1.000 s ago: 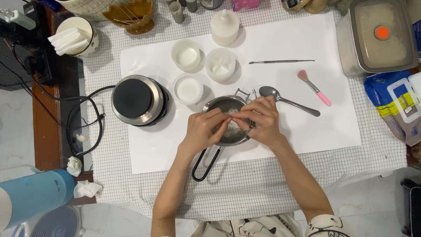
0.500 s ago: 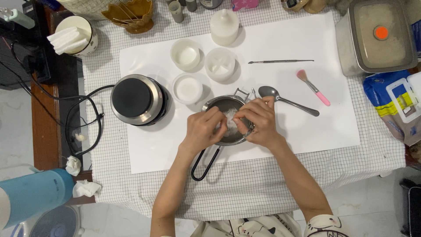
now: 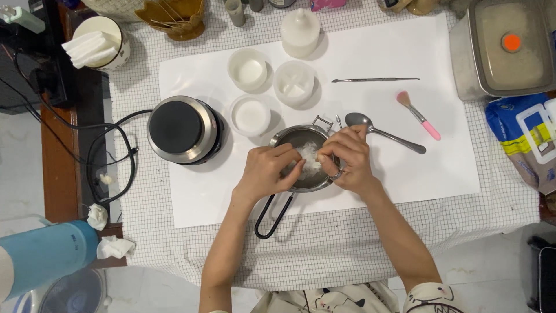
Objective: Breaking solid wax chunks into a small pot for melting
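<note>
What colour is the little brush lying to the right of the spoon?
The brush has a pink handle and pinkish-brown bristles, seen clearly in the head view.

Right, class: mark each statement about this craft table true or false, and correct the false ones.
1. Both hands, left hand and right hand, work white material over the small metal pot. True.
2. The pot sits on the round hot plate. False: it sits on the white paper sheet, right of the hot plate.
3. A metal spoon lies just right of the pot. True.
4. The pink-handled brush is in the right hand. False: it lies on the paper, untouched.
5. Three round white containers stand above the pot. True.
</note>
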